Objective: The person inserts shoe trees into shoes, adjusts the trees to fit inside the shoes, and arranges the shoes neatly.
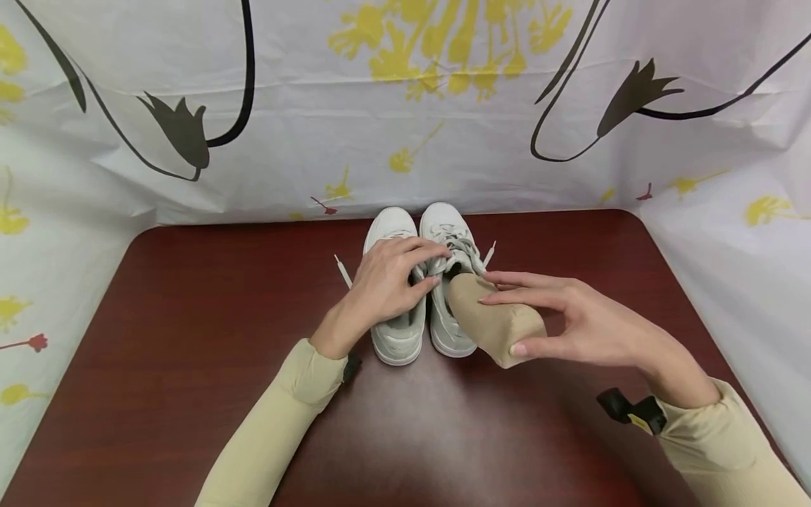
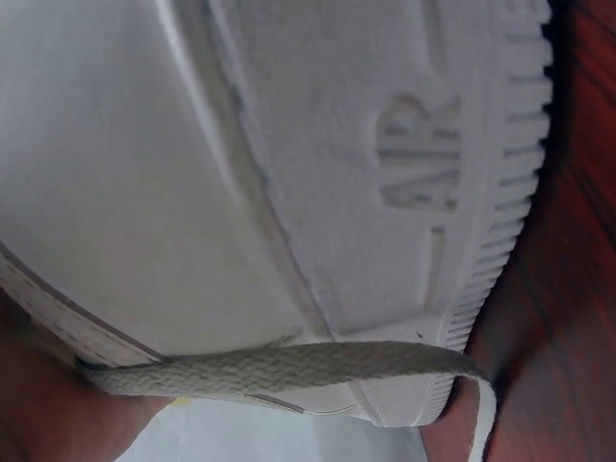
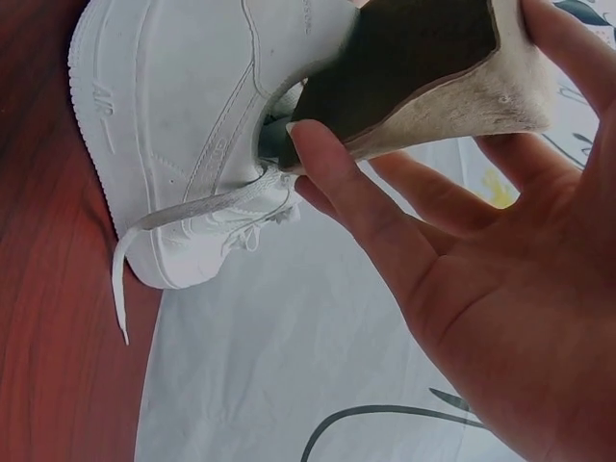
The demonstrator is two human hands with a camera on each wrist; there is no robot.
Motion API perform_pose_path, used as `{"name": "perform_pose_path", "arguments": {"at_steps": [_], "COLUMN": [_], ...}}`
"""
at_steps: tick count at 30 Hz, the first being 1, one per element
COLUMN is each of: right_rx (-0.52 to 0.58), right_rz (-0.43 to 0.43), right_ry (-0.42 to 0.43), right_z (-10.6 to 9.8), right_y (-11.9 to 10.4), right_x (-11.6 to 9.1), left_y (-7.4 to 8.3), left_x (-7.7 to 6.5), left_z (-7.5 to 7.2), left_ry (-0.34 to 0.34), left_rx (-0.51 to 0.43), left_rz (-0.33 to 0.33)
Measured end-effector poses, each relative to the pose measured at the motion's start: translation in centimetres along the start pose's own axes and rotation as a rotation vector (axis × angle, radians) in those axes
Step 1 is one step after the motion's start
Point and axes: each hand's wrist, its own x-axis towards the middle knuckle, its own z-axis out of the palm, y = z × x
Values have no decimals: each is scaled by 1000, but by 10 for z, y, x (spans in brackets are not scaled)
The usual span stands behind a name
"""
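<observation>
A pair of white lace-up sneakers stands side by side, toes pointing away. My left hand (image 1: pixel 393 278) reaches across the left sneaker (image 1: pixel 398 345), partly hiding it. Its fingertips and thumb hold the inner side of the right sneaker (image 1: pixel 445 218) by the laces and opening. With thumb and fingers my right hand (image 1: pixel 586 317) grips a beige insole (image 1: pixel 491 317) by its heel part and edge. The insole slants down, its front part inside the right sneaker's opening and hidden there. Its dark underside shows in the right wrist view, where the hand (image 3: pixel 500 279) spreads along it.
The sneakers stand near the back edge of a dark red-brown table (image 1: pixel 209 338). Loose lace ends (image 1: pixel 343 271) stick out on both sides. A white cloth (image 1: pixel 304 141) with flower prints hangs behind and beside the table. A black wrist camera (image 1: pixel 633 410) sits at the right sleeve.
</observation>
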Motion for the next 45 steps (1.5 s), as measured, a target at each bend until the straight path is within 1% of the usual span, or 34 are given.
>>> {"name": "perform_pose_path", "arguments": {"at_steps": [10,16,23,27,31,40,43,45], "right_rx": [-33,-14,39,26,10,39,40,27], "right_rz": [-20,-22,-16,-13,0,81,107,106], "right_ry": [-21,-29,-35,-37,-41,-69,-59,-39], "right_z": [-1,3,6,6,6,8,10,12], "right_y": [2,3,4,4,3,5,6,6], "right_x": [4,8,10,10,12,20,21,21], "left_y": [1,2,3,3,2,0,0,0], "left_x": [1,1,1,1,1,0,0,0], "left_z": [-1,1,1,1,0,0,1,1], "left_ry": [6,8,18,18,20,30,34,36], "left_rx": [3,2,-1,-7,-13,-15,-24,-27], "left_rz": [0,1,6,4,4,12,15,14]}}
